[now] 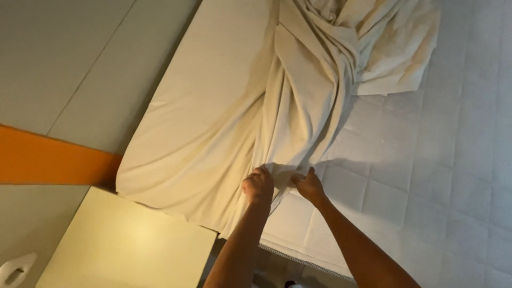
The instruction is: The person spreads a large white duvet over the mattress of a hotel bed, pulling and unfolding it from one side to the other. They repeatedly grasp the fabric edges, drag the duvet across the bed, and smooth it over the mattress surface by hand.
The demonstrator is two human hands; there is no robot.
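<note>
A cream bed sheet (298, 90) lies bunched in long folds across a quilted white mattress (426, 176). Its left part drapes smoothly over the mattress side. My left hand (258, 184) is closed in a fist on the sheet's near edge. Close beside it, my right hand (308, 185) pinches the same edge, thumb up. Both forearms reach in from the bottom of the view.
A pale yellow bedside cabinet top (133, 245) stands at the lower left, against the mattress corner. Behind it runs a grey wall with an orange band (48, 157). A white object (16, 266) sits at the bottom left corner. The mattress's piped edge (304, 261) shows near my arms.
</note>
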